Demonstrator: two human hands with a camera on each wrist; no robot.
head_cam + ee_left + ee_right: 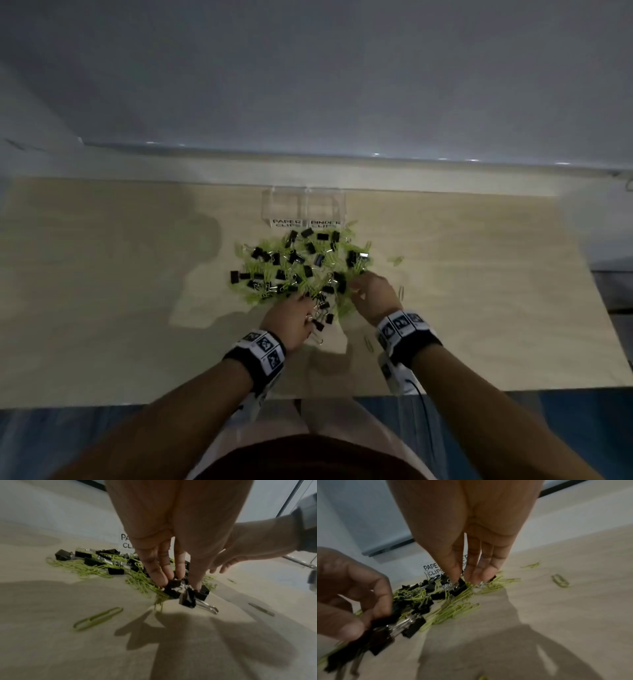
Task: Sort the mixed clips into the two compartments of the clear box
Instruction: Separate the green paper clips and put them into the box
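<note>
Because we are gathering one kind at a time, our left hand (pixel 291 320) sits nearest us at the near edge of the heap, its fingers (pixel 158 573) curled round a bunch of black binder clips (pixel 186 593); bunching them this way should save trips to the box. A few of their wire handles hang out below the grip, so we judge the bundle loose enough to shed a clip if tilted.

Around that hand, stray green paper clips (pixel 97 618) lie singly on the bench (pixel 479 274), apart from the heap, where we think they can wait for a later pass.

Just beyond and to the right, our right hand (pixel 375 294) reaches down into the pile (pixel 301 267), fingertips (pixel 456 574) drawn together on another black clip among the green wire. We cannot tell for certain whether it is already pinched or only touched. Working from the near side keeps both wrists low and the far clips in sight.

Farther back, the mixed heap spreads toward the clear box (pixel 303 205), which stands at the far side of the bench, its labelled front facing us: paper clips left, binder clips right. Both compartments look empty, so sorting has hardly begun.
</note>
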